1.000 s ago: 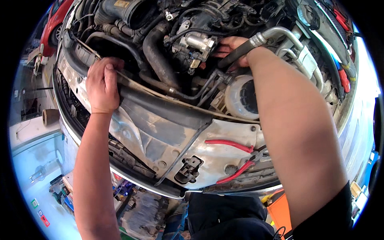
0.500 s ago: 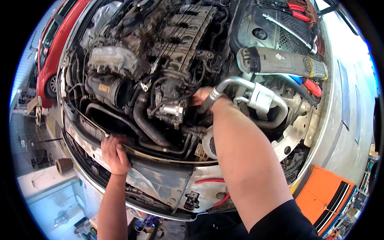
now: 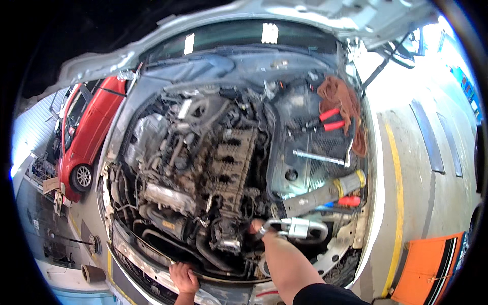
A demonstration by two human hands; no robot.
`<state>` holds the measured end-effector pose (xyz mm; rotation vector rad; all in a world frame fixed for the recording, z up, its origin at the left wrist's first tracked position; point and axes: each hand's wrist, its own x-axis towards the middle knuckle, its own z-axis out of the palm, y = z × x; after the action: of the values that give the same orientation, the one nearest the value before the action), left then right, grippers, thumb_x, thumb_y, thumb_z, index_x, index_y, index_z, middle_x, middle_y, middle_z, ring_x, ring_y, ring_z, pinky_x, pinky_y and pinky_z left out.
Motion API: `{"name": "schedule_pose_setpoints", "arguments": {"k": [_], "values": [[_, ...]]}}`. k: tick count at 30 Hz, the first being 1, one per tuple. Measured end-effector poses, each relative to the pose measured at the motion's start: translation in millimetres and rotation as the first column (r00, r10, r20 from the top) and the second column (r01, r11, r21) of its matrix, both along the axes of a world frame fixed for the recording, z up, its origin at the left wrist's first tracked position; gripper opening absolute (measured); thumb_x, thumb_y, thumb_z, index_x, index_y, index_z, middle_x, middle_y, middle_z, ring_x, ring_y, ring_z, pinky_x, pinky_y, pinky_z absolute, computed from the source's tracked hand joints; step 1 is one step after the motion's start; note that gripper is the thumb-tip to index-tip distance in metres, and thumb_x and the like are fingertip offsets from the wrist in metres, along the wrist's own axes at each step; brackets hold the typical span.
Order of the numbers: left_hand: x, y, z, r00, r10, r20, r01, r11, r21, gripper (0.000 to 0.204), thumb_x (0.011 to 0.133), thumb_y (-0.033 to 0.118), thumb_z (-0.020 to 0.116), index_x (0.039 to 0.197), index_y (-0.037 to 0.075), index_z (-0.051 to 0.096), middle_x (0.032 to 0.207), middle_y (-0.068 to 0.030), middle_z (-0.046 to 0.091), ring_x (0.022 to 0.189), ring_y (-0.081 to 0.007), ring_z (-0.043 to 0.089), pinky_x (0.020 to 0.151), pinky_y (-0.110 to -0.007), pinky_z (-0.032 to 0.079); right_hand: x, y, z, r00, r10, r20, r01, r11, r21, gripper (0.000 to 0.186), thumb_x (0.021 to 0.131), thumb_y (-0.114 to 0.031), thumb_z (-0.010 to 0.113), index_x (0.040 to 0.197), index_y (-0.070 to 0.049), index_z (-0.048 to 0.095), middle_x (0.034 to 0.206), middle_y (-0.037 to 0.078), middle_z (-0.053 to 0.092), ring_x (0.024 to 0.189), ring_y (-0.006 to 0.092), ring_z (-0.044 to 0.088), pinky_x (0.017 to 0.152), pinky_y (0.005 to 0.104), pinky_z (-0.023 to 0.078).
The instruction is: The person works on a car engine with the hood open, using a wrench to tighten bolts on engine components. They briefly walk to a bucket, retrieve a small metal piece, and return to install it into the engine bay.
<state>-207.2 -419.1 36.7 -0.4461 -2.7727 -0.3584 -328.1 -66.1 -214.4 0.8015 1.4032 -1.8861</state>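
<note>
My left hand (image 3: pixel 184 277) rests at the front rim of the engine bay, its fingers curled over the front panel's edge (image 3: pixel 152 260). My right arm reaches into the bay, and my right hand (image 3: pixel 255 225) is down between the metal throttle body (image 3: pixel 226 241) and a bent silver pipe (image 3: pixel 297 228). The fingers of that hand are hidden among the parts, so whatever they touch does not show. Left of the throttle body runs a dark curved hose (image 3: pixel 206 247). The dirty ribbed engine top (image 3: pixel 230 162) lies beyond.
On the right of the bay lie a ratchet wrench (image 3: pixel 321 157), red-handled pliers (image 3: pixel 331 119), a brown rag (image 3: pixel 339 94) and a grey duct (image 3: pixel 325 194). The raised hood (image 3: pixel 213 23) hangs overhead. A red car (image 3: pixel 94 122) stands left, an orange tool cabinet (image 3: pixel 426 269) right.
The view has tilted up and back, bringing in the hood and windshield. Both hands stay at about the same places on the car.
</note>
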Motion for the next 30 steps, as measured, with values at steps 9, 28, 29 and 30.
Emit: {"name": "schedule_pose_setpoints", "arguments": {"k": [9, 28, 29, 30], "values": [[-4.5, -0.3, 15.3, 0.999, -0.017, 0.028, 0.015, 0.998, 0.061, 0.020, 0.085, 0.028, 0.059, 0.079, 0.009, 0.063, 0.081, -0.0144, 0.057, 0.084, -0.0407, 0.056, 0.082, -0.053, 0.043, -4.9, -16.2, -46.4, 0.963, -0.245, 0.111, 0.265, 0.935, -0.235, 0.037, 0.113, -0.029, 0.046, 0.109, -0.005, 0.074, 0.105, 0.012, 0.080, 0.083, 0.0254, 0.075, 0.075, 0.0409, 0.061], [-418.5, 313.8, 178.4, 0.902, -0.423, -0.080, 0.423, 0.835, 0.352, 0.040, 0.097, 0.011, 0.070, 0.136, 0.004, 0.066, 0.140, -0.0197, 0.067, 0.131, -0.0423, 0.062, 0.113, -0.050, 0.050, -19.9, 30.6, 33.8, 0.980, -0.187, 0.063, 0.195, 0.967, -0.163, 0.036, 0.109, -0.030, 0.048, 0.093, -0.008, 0.072, 0.089, 0.010, 0.078, 0.078, 0.0272, 0.073, 0.072, 0.0406, 0.056], [-451.0, 347.9, 168.1, 0.887, -0.451, -0.104, 0.458, 0.825, 0.331, 0.043, 0.098, 0.013, 0.068, 0.140, 0.004, 0.065, 0.147, -0.0196, 0.064, 0.137, -0.0410, 0.059, 0.118, -0.049, 0.047, -18.3, 38.4, 40.0, 0.979, -0.196, 0.063, 0.203, 0.966, -0.159, 0.036, 0.109, -0.031, 0.048, 0.093, -0.008, 0.072, 0.089, 0.010, 0.078, 0.078, 0.0272, 0.073, 0.072, 0.0405, 0.056], [-479.9, 368.9, 172.2, 0.884, -0.462, -0.070, 0.463, 0.844, 0.270, 0.044, 0.099, 0.014, 0.066, 0.142, 0.004, 0.065, 0.152, -0.0191, 0.061, 0.141, -0.0397, 0.057, 0.121, -0.048, 0.045, -25.0, 32.7, 51.7, 0.982, -0.182, 0.048, 0.188, 0.965, -0.185, 0.036, 0.109, -0.031, 0.048, 0.093, -0.008, 0.072, 0.089, 0.010, 0.078, 0.078, 0.0271, 0.073, 0.072, 0.0405, 0.055]]}}
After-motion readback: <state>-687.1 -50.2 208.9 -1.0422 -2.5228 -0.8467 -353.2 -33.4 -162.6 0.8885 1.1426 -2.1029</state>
